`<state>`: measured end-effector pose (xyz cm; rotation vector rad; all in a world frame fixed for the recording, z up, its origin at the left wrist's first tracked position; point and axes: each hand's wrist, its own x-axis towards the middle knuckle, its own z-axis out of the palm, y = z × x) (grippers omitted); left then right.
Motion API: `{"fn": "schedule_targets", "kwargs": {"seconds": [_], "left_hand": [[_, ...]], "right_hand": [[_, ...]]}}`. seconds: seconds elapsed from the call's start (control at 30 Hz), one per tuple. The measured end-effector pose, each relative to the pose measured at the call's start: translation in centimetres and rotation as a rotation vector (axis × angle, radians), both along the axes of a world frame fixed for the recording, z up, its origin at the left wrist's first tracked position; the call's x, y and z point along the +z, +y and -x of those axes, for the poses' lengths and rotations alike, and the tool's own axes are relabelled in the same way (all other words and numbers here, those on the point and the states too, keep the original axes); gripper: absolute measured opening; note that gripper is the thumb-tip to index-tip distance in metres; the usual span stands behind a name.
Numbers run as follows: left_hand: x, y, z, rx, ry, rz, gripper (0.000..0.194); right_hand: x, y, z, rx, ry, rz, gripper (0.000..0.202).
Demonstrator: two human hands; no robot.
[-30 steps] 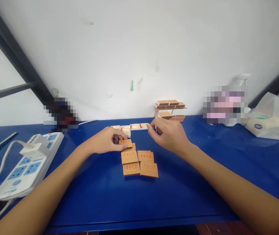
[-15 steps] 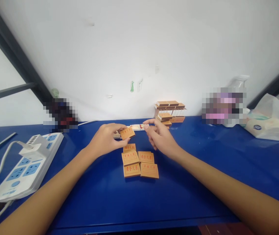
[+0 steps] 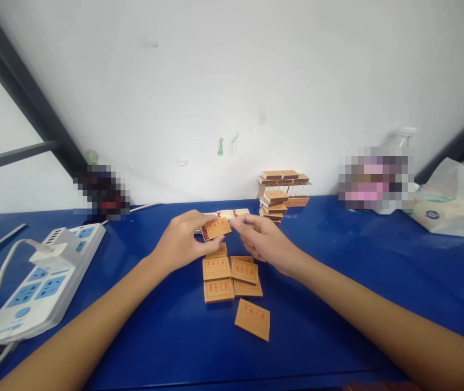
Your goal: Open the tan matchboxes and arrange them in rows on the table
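My left hand [image 3: 185, 237] grips an orange matchbox [image 3: 216, 228] between thumb and fingers; red match heads show at its left end. Close to the box's right end is my right hand [image 3: 262, 239], thumb and index finger together; whether anything is between them is too small to tell. Below the hands, several matchboxes [image 3: 218, 290] lie in a cluster on the blue table [image 3: 166, 336], some overlapping. One more matchbox [image 3: 253, 319] lies apart, nearer the front edge. Behind the hands are open trays of matches [image 3: 232, 214].
Stacked matchboxes [image 3: 274, 203] stand behind my right hand, beside a structure of matchboxes and sticks [image 3: 297, 179] against the wall. A white power strip [image 3: 58, 293] lies at the left, a tissue pack [image 3: 445, 214] at the right.
The held matchbox has tilted and its left end now shows match heads. My right hand has moved down towards it. A matchbox now lies separately in front, and the cluster has shifted.
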<state>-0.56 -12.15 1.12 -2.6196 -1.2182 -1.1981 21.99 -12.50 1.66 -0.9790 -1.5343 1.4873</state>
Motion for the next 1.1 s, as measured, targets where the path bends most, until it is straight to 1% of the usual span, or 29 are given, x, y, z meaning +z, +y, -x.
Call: {"fn": "schedule_targets", "kwargs": {"seconds": [0.07,0.1,0.2,0.27,0.4,0.5,0.6,0.67,0.73,0.83,0.93,1.03,1.1], "left_hand": [[-0.1,0.0,-0.1,-0.003,0.007,0.008,0.036],[-0.2,-0.1,-0.2,-0.007,0.009,0.007,0.035],[-0.2,-0.3,-0.5,-0.031,0.009,-0.006,0.032],[-0.3,-0.3,-0.5,-0.043,0.018,-0.016,0.032],[-0.3,-0.2,-0.3,-0.032,0.063,0.0,0.039],[-0.1,0.1,0.0,-0.017,0.044,0.032,0.036],[0.1,0.3,0.3,0.016,0.013,0.052,0.038],[0.1,0.4,0.5,0.039,0.007,0.057,0.039],[0.0,0.6,0.5,0.054,0.003,0.066,0.039],[-0.5,0.8,0.4,0.059,-0.004,0.094,0.041],[-1.1,1.2,0.1,0.042,0.016,0.14,0.044],[-1.5,1.7,-0.4,0.038,0.049,0.185,0.042],[-1.6,2.0,-0.7,0.05,0.067,0.207,0.041]], "right_hand": [[-0.1,0.1,-0.1,-0.101,0.043,-0.008,0.039],[-0.1,0.1,-0.1,-0.108,0.045,0.004,0.039],[-0.1,0.0,-0.2,0.028,-0.04,0.027,0.039],[-0.1,0.1,-0.2,0.068,-0.082,-0.003,0.039],[-0.6,0.6,-0.2,-0.072,-0.036,-0.043,0.043],[-0.9,1.1,-0.3,-0.175,-0.019,-0.051,0.041],[-0.9,1.6,-0.7,-0.266,-0.06,-0.147,0.038],[-0.3,2.0,-1.4,-0.34,-0.099,-0.253,0.036],[0.6,2.5,-2.6,-0.43,-0.11,-0.353,0.034],[2.1,3.9,-4.7,-0.576,-0.094,-0.43,0.033],[2.6,5.7,-6.8,-0.659,-0.117,-0.373,0.032],[1.9,7.4,-8.2,-0.714,-0.182,-0.299,0.033],[1.1,8.2,-8.7,-0.713,-0.239,-0.258,0.034]]}}
